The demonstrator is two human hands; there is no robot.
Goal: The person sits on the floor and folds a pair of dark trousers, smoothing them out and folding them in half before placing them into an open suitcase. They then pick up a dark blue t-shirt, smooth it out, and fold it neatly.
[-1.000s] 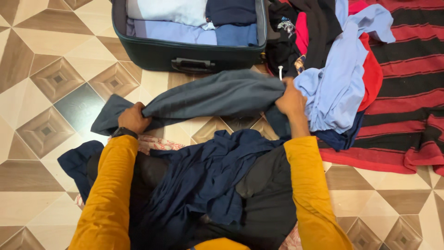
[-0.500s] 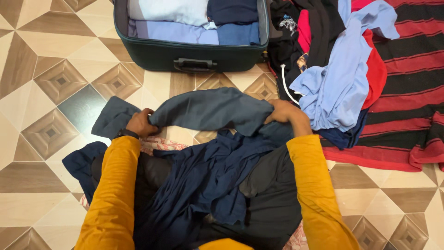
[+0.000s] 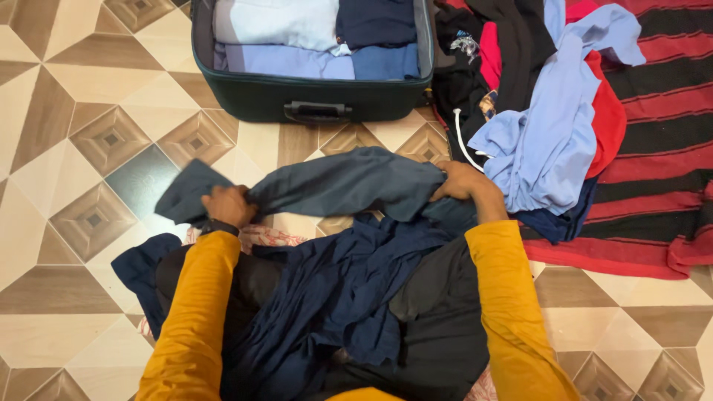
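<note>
A grey-blue garment [image 3: 349, 182] stretches across the floor in front of my knees. My left hand [image 3: 226, 206] grips it near its left end and my right hand [image 3: 459, 182] grips its right end. Both arms wear mustard-yellow sleeves. A dark navy cloth [image 3: 327, 297] lies crumpled over my lap, under the held garment.
An open dark green suitcase [image 3: 245, 93] with folded light blue, white and navy clothes stands ahead. To the right, a heap of loose clothes [image 3: 542, 141] in light blue, red and black lies on a red and black striped rug [image 3: 653, 111]. Patterned floor tiles [image 3: 82, 148] surround me.
Both hands have drawn the grey-blue garment back toward my lap, and its middle has folded over itself. My right hand has dropped lower, away from the clothes heap.
</note>
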